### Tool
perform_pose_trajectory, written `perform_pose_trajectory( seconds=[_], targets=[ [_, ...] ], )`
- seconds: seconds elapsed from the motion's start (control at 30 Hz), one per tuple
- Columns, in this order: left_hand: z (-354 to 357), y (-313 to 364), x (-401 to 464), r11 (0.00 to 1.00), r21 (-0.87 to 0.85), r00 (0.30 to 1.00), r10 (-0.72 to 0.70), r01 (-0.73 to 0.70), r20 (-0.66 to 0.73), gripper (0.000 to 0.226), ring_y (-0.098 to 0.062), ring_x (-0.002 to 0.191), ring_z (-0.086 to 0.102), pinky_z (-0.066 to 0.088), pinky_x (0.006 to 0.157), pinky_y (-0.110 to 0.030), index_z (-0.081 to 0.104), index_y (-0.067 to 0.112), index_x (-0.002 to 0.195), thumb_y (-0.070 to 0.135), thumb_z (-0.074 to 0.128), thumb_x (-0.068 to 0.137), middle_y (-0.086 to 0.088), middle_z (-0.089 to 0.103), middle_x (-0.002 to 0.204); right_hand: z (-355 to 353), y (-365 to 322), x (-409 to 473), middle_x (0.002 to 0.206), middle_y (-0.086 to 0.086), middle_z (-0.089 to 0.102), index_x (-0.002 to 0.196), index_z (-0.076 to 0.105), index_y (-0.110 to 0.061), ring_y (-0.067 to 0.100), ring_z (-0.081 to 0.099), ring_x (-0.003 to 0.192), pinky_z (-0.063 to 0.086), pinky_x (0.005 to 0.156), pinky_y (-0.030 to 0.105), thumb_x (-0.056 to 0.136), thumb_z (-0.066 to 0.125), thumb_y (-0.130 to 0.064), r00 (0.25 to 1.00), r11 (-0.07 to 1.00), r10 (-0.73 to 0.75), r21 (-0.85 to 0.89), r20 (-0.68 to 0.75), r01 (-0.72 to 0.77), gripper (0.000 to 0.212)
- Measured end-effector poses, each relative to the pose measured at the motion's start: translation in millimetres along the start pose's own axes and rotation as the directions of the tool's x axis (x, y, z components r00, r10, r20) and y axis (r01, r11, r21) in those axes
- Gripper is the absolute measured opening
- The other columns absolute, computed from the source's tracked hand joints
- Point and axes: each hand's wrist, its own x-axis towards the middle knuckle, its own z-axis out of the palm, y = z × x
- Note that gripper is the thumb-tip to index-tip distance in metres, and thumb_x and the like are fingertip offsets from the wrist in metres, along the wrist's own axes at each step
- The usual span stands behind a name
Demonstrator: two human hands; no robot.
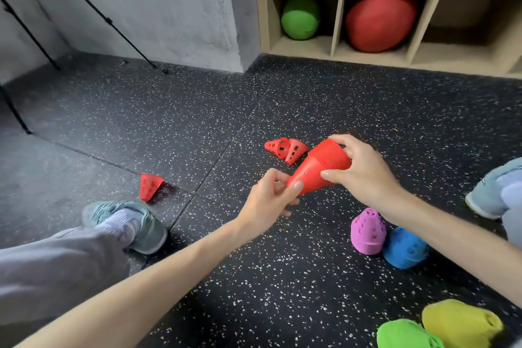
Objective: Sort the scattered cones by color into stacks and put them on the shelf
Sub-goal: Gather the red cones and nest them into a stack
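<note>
Both hands on the red cone stack point(319, 167), held above the floor point(197, 127).
Left hand point(271, 198) pinches its narrow tip; right hand point(361, 169) grips its wide end; two red cones point(285, 148) lie at 10 o'clock of it, apart; single red cone point(149, 186) at 9; shelf point(339, 13) at 12.

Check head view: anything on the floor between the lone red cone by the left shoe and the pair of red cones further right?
Nothing. Between the lone red cone and the pair of red cones, the head view shows only bare speckled floor with a seam line.
</note>
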Motion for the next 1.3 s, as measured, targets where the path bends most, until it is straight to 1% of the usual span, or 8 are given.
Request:
perform_pose_trajectory(
  seconds=[0.2, 0.33, 0.5, 0.63, 0.77, 0.93, 1.13, 1.3],
  targets=[
    [-63, -26, 18, 0.953, 0.303, 0.999, -0.036, 0.024, 0.036, 0.038, -0.018, 0.094, 0.074, 0.061, 0.083, -0.048, 0.066, 0.034, 0.105, 0.066, 0.048, 0.095, 0.005, 0.076, 0.101, 9, -10, 0, 0.115, -0.006, 0.063, 0.144, 0.051, -0.024, 0.015, 0.062, 0.108, 0.043, 0.094, 0.03, 0.085, 0.08, -0.014, 1.0, 1.0, -0.011, -0.022, 0.014, 0.011, 0.066],
    [-122, -51, 32, 0.882, 0.457, 0.989, -0.061, 0.116, -0.133, 0.029, -0.014, 0.098, 0.068, 0.057, 0.088, -0.035, 0.064, 0.024, 0.118, 0.046, 0.052, 0.104, 0.006, 0.071, 0.113, 16, -11, 7, 0.116, -0.005, 0.066, 0.143, 0.052, -0.024, 0.013, 0.065, 0.105, 0.046, 0.091, 0.028, 0.083, 0.081, -0.014, 0.999, 1.0, -0.022, 0.002, 0.027, 0.022, 0.067],
    [-201, -97, 52, 0.729, 0.634, 0.95, -0.072, 0.257, -0.303, 0.025, -0.023, 0.106, 0.063, 0.051, 0.096, -0.038, 0.065, 0.014, 0.124, 0.023, 0.062, 0.101, -0.01, 0.064, 0.131, 25, -4, 10, 0.111, -0.013, 0.066, 0.143, 0.053, -0.025, 0.007, 0.064, 0.108, 0.037, 0.077, -0.002, 0.083, 0.081, -0.012, 0.998, 0.999, -0.041, 0.022, 0.057, 0.04, 0.068],
    [-253, -133, 59, 0.638, 0.617, 0.869, -0.18, 0.461, -0.462, 0.048, -0.039, 0.114, 0.057, 0.045, 0.106, -0.045, 0.059, 0.017, 0.138, 0.026, 0.071, 0.093, -0.027, 0.05, 0.138, 31, 9, 16, 0.121, -0.004, 0.071, 0.14, 0.056, -0.03, 0.018, 0.066, 0.114, 0.047, 0.095, 0.02, 0.08, 0.084, -0.016, 0.996, 0.999, -0.039, 0.009, 0.083, 0.039, 0.068],
    [-291, -169, 55, 0.605, 0.614, 0.85, -0.233, 0.507, -0.473, 0.07, -0.049, 0.133, 0.043, 0.037, 0.115, -0.054, 0.049, 0.023, 0.148, 0.032, 0.081, 0.086, -0.032, 0.041, 0.146, 40, 21, 24, 0.123, -0.003, 0.071, 0.14, 0.055, -0.038, 0.022, 0.065, 0.12, 0.046, 0.11, 0.046, 0.078, 0.086, -0.023, 0.993, 0.999, 0.0, -0.038, 0.115, 0.005, 0.07],
    [-299, -189, 51, 0.587, 0.631, 0.853, -0.242, 0.508, -0.462, 0.076, -0.045, 0.12, 0.057, 0.048, 0.103, -0.058, 0.041, 0.03, 0.151, 0.044, 0.079, 0.086, -0.024, 0.045, 0.141, 49, 35, 31, 0.117, -0.004, 0.072, 0.136, 0.057, -0.04, 0.017, 0.065, 0.119, 0.045, 0.111, 0.045, 0.076, 0.087, -0.023, 0.99, 0.998, 0.032, -0.051, 0.135, -0.025, 0.069],
    [-293, -191, 57, 0.572, 0.666, 0.857, -0.141, 0.48, -0.496, 0.072, -0.045, 0.112, 0.059, 0.052, 0.095, -0.061, 0.043, 0.02, 0.152, 0.03, 0.077, 0.089, -0.021, 0.042, 0.132, 56, 41, 35, 0.116, -0.007, 0.072, 0.135, 0.057, -0.041, 0.016, 0.064, 0.119, 0.045, 0.11, 0.044, 0.076, 0.087, -0.022, 0.987, 0.998, 0.038, -0.063, 0.158, -0.028, 0.068],
    [-291, -189, 56, 0.534, 0.712, 0.863, -0.067, 0.456, -0.502, 0.041, -0.044, 0.115, 0.048, 0.052, 0.09, -0.063, 0.065, 0.02, 0.128, 0.027, 0.077, 0.089, -0.02, 0.042, 0.122, 59, 43, 36, 0.114, -0.006, 0.073, 0.134, 0.058, -0.042, 0.014, 0.065, 0.117, 0.046, 0.108, 0.041, 0.076, 0.087, -0.022, 0.985, 0.997, 0.038, -0.072, 0.169, -0.026, 0.067]
  ],
)
